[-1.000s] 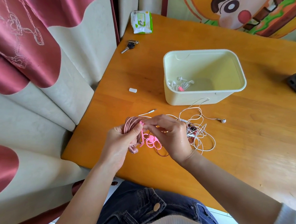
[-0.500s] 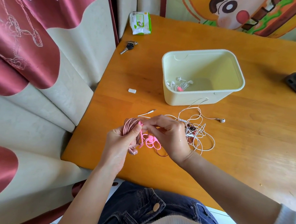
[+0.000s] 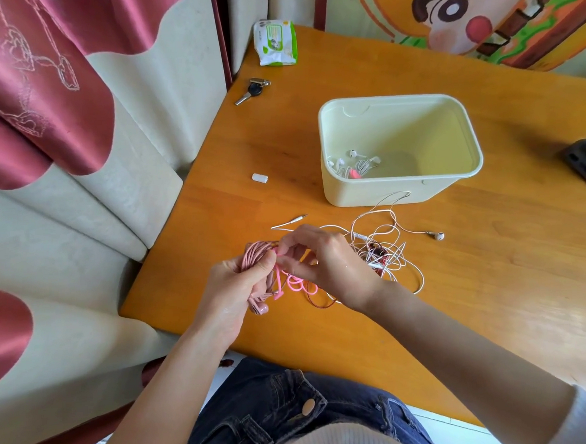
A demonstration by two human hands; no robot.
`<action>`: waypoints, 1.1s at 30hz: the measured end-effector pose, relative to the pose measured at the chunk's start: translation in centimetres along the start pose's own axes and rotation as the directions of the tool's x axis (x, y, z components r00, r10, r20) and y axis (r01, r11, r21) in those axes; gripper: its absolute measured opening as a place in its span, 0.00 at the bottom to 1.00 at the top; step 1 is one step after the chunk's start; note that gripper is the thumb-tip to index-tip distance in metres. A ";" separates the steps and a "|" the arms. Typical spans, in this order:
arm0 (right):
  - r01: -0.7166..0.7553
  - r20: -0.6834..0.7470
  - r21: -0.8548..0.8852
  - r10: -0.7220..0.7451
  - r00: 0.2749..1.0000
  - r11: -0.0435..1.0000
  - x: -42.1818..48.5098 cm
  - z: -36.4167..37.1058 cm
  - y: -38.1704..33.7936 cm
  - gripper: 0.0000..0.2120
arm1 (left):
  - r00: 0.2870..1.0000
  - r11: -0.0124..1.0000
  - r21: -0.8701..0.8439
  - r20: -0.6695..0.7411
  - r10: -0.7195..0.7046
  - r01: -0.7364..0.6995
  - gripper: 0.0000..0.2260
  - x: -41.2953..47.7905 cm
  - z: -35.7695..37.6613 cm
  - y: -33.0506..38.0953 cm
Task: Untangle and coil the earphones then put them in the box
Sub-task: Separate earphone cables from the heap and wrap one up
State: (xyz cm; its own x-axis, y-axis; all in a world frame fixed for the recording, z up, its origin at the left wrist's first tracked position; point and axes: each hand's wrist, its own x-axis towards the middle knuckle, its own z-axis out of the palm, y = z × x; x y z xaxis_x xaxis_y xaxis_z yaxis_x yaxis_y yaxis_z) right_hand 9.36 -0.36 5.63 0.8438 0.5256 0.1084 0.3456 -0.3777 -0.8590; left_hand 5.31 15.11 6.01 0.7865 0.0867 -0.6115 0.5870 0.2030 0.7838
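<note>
Pink earphones (image 3: 256, 258) in left hand (image 3: 236, 294)

1. Box (image 3: 402, 184) sits mid-surface (image 3: 495, 295); coiled earphones (image 3: 355, 164) in its near-left corner.
2. Earphone tangle (image 3: 382, 250) lies in front of box.
3. Both hands, left (image 3: 234, 287) and right (image 3: 325, 264), meet left of tangle.
4. Key (image 3: 252, 88) and wipes pack (image 3: 275, 42) at far-left corner.
5. Small cap (image 3: 259, 178) left of box.

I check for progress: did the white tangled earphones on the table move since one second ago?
No. The white earphones lie as before, just below the box.
</note>
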 end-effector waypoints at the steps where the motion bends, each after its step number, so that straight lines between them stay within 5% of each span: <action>1: 0.017 -0.003 -0.028 -0.017 1.000 0.999 0.0 0.1 0.1 0.04 | 1.000 1.000 -0.024 -0.001 -0.013 0.013 0.16 -0.1 0.2 0.0; 8: 0.032 0.002 -0.151 -0.032 0.999 0.988 0.2 0.7 0.3 0.04 | 0.993 0.994 -0.108 -0.108 -0.045 0.034 0.17 0.1 0.7 -0.8; 15: -0.264 -0.160 0.254 0.310 0.937 0.930 -0.5 0.8 0.9 0.03 | 0.983 0.996 -0.045 -0.170 0.068 -0.077 0.11 0.4 0.9 -0.1; 20: -0.401 0.068 0.336 0.403 0.913 0.852 -1.9 0.9 3.1 0.02 | 0.988 0.994 -0.045 -0.124 0.094 -0.100 0.12 0.1 1.0 0.7; 23: -0.504 0.139 0.496 0.509 0.850 0.707 -2.0 1.5 3.3 0.04 | 0.992 0.995 -0.053 -0.104 0.077 -0.083 0.14 0.0 1.2 0.9; 27: -0.654 0.354 0.666 0.620 0.700 0.358 -1.5 2.2 2.7 0.09 | 0.994 0.994 -0.068 -0.076 0.082 -0.087 0.14 0.0 1.2 0.9; 30: -0.628 0.452 0.762 0.562 0.692 0.160 -1.3 2.2 2.0 0.07 | 0.994 0.992 -0.088 -0.071 0.082 -0.088 0.13 0.0 1.1 0.7; 33: -0.591 0.440 0.798 0.558 0.703 0.115 -1.1 2.5 1.8 0.06 | 0.993 0.991 -0.098 -0.084 0.088 -0.096 0.13 0.1 0.7 0.4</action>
State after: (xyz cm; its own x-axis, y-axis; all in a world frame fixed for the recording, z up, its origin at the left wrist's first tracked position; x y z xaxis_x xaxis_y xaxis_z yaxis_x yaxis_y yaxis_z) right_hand 8.07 0.29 2.76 0.6056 0.4943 -0.6237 -0.7868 0.2541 -0.5625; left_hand 5.75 14.52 6.38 0.8164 0.1860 -0.5468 0.4867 0.2881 0.8247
